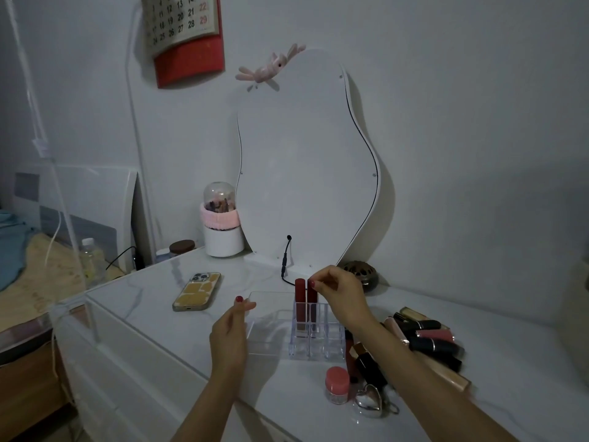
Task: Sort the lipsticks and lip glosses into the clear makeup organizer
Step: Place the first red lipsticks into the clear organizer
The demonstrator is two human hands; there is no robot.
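Note:
A clear makeup organizer (pixel 271 342) stands on the white dresser, with an open tray on its left and a grid of slots on its right. Two red lip glosses stand upright in the back slots: one (pixel 300 301) on the left, another (pixel 312 306) beside it. My right hand (pixel 338 298) pinches the cap of the second gloss from above. My left hand (pixel 231 336) hovers by the tray's left edge, fingers loosely curled, holding nothing. A pile of lipsticks and glosses (pixel 427 338) lies to the right of the organizer, partly hidden by my right forearm.
A phone (pixel 197 291) lies face down to the left. In front of the organizer sit a pink-lidded jar (pixel 337 384) and a silver heart (pixel 369 400). A wavy mirror (pixel 306 161), its cable (pixel 284 266), a brush holder (pixel 221 224) and a dark bowl (pixel 361 272) stand behind.

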